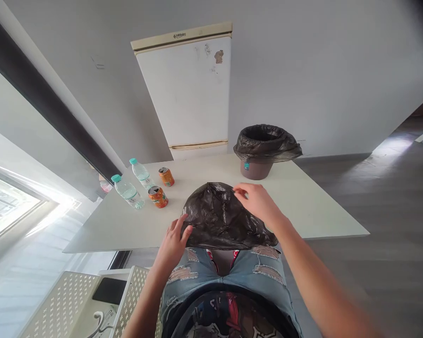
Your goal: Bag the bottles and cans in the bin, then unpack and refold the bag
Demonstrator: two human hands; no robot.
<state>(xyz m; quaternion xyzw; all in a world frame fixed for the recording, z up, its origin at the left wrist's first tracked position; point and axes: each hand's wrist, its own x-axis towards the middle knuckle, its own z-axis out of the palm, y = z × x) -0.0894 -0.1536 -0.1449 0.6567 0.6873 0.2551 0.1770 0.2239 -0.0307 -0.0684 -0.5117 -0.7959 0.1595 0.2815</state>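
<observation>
1. Our printed shirt (215,314) is nearest.
2. We have a black plastic bag (218,216) at the white table's (320,211) near edge.
3. Our left hand (172,240) touches it, fingers spread; our right hand (256,199) curls at its edge, grip unclear.

A home; worn white fridge (192,98)

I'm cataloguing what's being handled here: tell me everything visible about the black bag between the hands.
The black bag looks like thin, glossy plastic, crinkled all over. It forms a rounded dome shape with a wider bottom, at the near edge of the white table. The left hand touches its left side; the right hand has its fingertips at its upper right edge. Whether anything lies inside or beneath is hidden.
</observation>
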